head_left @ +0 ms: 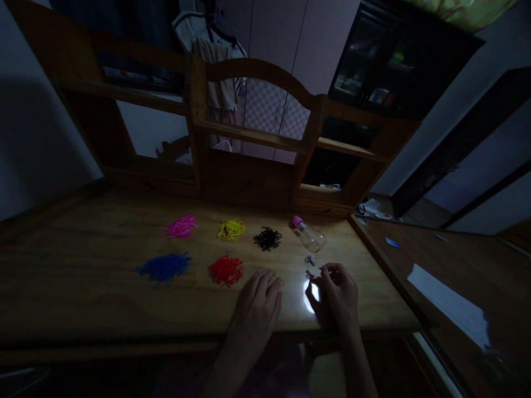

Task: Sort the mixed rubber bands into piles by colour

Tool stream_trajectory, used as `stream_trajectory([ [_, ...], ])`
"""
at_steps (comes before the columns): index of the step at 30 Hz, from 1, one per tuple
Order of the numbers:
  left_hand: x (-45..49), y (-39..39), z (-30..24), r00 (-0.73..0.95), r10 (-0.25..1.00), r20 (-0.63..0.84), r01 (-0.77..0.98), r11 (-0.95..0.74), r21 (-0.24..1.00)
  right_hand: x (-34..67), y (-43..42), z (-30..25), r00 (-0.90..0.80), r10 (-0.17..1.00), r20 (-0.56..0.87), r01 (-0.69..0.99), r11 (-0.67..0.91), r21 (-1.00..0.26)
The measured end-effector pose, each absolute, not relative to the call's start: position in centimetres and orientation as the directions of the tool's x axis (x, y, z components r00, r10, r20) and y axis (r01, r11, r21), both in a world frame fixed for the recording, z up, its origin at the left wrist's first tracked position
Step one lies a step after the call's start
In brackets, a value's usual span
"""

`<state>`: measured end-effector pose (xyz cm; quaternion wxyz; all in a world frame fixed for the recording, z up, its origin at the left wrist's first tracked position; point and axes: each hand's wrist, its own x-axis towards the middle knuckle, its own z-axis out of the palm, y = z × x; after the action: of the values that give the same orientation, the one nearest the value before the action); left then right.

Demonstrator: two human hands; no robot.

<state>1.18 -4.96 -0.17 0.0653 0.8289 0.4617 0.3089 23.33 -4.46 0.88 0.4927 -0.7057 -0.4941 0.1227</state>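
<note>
My left hand [258, 301] lies palm down on the wooden table, fingers stretched out, beside a small pale yellowish loop [281, 282]. My right hand [341, 290] is to the right with thumb and fingertips pinched together. A tiny dark bit shows at its fingertips, too small to name. Just left of those fingertips lie small black loops [309, 260] and another dark loop with a reddish part [310, 274]. Piles of what look like small rubber bands are spread beyond: red [226, 270], blue [165, 267], pink [181, 226], yellow [231, 230] and black [267, 238].
A clear bottle [310, 237] with a pink cap lies on its side behind my right hand. The wooden shelf frame [249, 179] rises along the table's back edge. Bright light reflects off the tabletop by my right hand. To the right, white paper [450, 304] rests on another brown surface.
</note>
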Motion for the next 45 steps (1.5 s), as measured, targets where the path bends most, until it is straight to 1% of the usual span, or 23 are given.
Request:
stream_trajectory([
  [6,1.5,-4.8,-0.5,0.346,0.799,0.491,0.737,-0.556,0.385,22.9,-4.7,1.2,0.433,0.864,0.257,0.530,-0.013,-0.848],
  [9,1.5,-4.8,-0.5,0.343,0.794,0.501,0.751,-0.553,0.361,22.8,-4.7,1.2,0.414,0.864,0.285,0.564,0.002,-0.826],
  [13,1.6,-4.6,-0.8,0.375,0.791,0.483,0.752,-0.565,0.339,23.0,-4.7,1.1,0.465,0.812,0.354,0.625,-0.018,-0.780],
  [15,1.6,-4.6,-0.9,0.384,0.796,0.467,0.756,-0.562,0.336,23.1,-4.7,1.1,0.459,0.812,0.361,0.633,-0.013,-0.774],
  [19,1.5,-4.8,-0.8,0.386,0.802,0.456,0.762,-0.556,0.333,22.8,-4.6,1.4,0.393,0.869,0.301,0.588,0.014,-0.808],
  [22,1.4,-4.8,-0.5,0.389,0.798,0.460,0.746,-0.566,0.351,22.7,-4.3,1.4,0.367,0.889,0.274,0.558,0.025,-0.829],
  [25,1.4,-4.8,-0.4,0.382,0.803,0.458,0.729,-0.566,0.384,22.9,-3.7,1.4,0.351,0.896,0.271,0.564,0.028,-0.825],
  [28,1.4,-4.7,-0.5,0.373,0.804,0.464,0.718,-0.566,0.404,23.3,-3.0,1.5,0.320,0.919,0.231,0.583,0.001,-0.813],
  [32,1.4,-4.8,-0.3,0.384,0.807,0.448,0.711,-0.568,0.414,24.2,-1.7,1.9,0.268,0.947,0.174,0.665,-0.051,-0.745],
  [36,1.4,-4.7,0.1,0.378,0.815,0.438,0.707,-0.560,0.432,25.2,-0.3,2.1,0.219,0.971,0.101,0.780,-0.112,-0.616],
  [39,1.3,-4.8,0.1,0.372,0.809,0.456,0.690,-0.569,0.446,25.5,0.0,2.0,0.186,0.980,0.078,0.836,-0.115,-0.536],
  [42,1.3,-4.8,0.0,0.369,0.809,0.456,0.683,-0.569,0.457,25.5,-1.0,1.9,0.160,0.983,0.090,0.856,-0.093,-0.509],
  [45,1.3,-4.8,0.0,0.384,0.802,0.457,0.684,-0.580,0.442,25.6,-2.7,2.0,0.139,0.979,0.151,0.844,-0.037,-0.535],
])
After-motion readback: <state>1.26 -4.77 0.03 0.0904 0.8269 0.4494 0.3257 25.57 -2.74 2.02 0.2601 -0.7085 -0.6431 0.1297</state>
